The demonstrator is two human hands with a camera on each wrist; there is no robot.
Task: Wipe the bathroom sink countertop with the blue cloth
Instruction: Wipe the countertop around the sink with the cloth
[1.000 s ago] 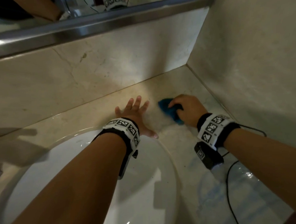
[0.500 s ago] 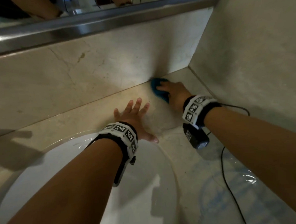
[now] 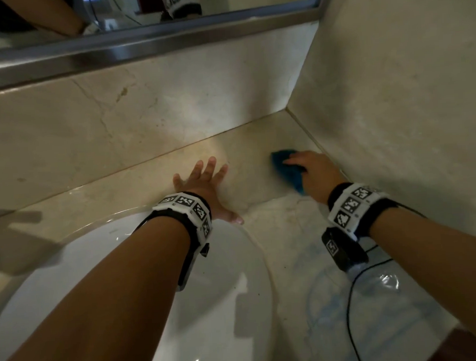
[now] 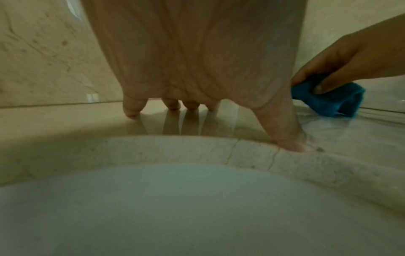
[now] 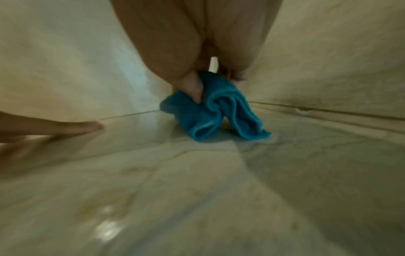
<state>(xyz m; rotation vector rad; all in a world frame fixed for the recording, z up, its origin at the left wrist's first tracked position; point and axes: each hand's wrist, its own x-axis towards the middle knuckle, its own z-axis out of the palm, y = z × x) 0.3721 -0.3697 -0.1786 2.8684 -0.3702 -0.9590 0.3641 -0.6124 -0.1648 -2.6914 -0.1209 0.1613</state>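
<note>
— Right hand (image 3: 315, 173): what's it doing?
— Fingers and thumb curled round the bunched blue cloth (image 3: 286, 170), pressing it onto the countertop (image 3: 283, 227) near the right side wall (image 3: 392, 103).
— And the left hand (image 3: 204, 185)?
— Flat, fingers spread, resting on the stone beside the white sink (image 3: 210, 306) — well apart from the cloth.

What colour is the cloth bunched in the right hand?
Solid teal-blue, no pattern: the crumpled terry cloth shows best in the right wrist view.
</note>
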